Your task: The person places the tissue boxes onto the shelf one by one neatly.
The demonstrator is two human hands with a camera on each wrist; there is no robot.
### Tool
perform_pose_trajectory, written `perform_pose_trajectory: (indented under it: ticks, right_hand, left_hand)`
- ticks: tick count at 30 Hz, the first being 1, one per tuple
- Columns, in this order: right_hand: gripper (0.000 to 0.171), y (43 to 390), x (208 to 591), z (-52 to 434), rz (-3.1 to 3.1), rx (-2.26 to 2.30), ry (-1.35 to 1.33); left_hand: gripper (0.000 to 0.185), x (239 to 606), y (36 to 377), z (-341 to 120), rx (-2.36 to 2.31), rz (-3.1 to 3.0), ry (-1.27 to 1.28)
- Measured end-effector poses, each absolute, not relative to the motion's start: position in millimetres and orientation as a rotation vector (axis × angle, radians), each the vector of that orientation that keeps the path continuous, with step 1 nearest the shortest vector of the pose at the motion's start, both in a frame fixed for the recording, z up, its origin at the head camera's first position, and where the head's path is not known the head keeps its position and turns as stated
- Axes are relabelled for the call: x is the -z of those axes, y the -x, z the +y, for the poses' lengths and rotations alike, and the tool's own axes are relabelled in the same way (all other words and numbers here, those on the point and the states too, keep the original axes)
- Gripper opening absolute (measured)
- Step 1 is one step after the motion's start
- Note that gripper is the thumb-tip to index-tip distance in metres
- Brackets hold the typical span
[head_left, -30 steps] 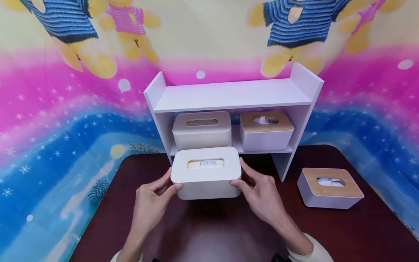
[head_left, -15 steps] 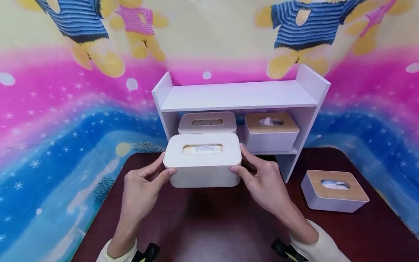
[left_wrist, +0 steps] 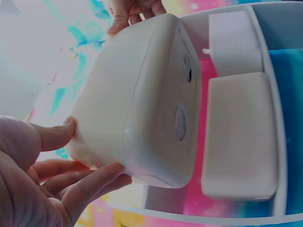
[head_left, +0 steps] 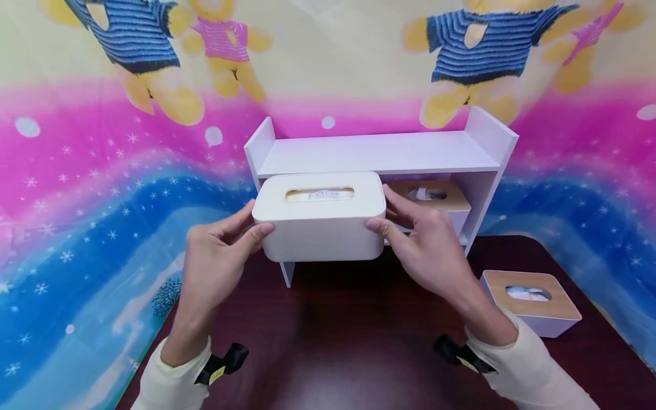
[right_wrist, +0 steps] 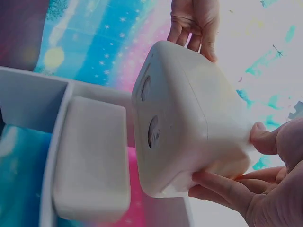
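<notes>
A cream tissue box with a slot in its lid hangs in the air before the shelf unit; writing that looks like "Face" shows in the slot. My left hand grips its left end, thumb on the front. At the right end my right hand grips it the same way. Two round openings show on another side of the held box in the left wrist view. Behind it, a second cream box stands on the shelf, hidden in the head view. A white tissue box with a wooden lid sits beside that one, partly covered by my right hand.
The white shelf unit stands at the back of the dark table, its top board level with the held box's lid in the head view. Another wooden-lidded tissue box rests on the table at the right. A printed cloth hangs behind.
Both hands have lifted the cream box from low before the shelf to about the top board's height. It now covers the second cream box in the head view.
</notes>
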State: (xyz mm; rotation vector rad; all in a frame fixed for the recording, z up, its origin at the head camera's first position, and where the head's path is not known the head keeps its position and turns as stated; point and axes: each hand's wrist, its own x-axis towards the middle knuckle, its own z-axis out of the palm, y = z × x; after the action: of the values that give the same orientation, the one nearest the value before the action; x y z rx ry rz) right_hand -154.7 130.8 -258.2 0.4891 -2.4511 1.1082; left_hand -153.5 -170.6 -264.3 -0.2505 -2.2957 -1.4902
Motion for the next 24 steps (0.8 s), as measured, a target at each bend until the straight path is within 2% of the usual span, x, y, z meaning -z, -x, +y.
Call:
perform_pose_trajectory:
  ticks: [13, 24]
  right_hand:
    - [0.065, 164, 210, 132, -2.398, -1.061, -0.478]
    - [0.060, 175, 184, 132, -2.326, -1.160, -0.446]
  left_hand:
    - [0.050, 220, 162, -170, 1.486, -2.200, 0.320]
    - [0.052, 191, 174, -161, 1.493, -2.185, 0.255]
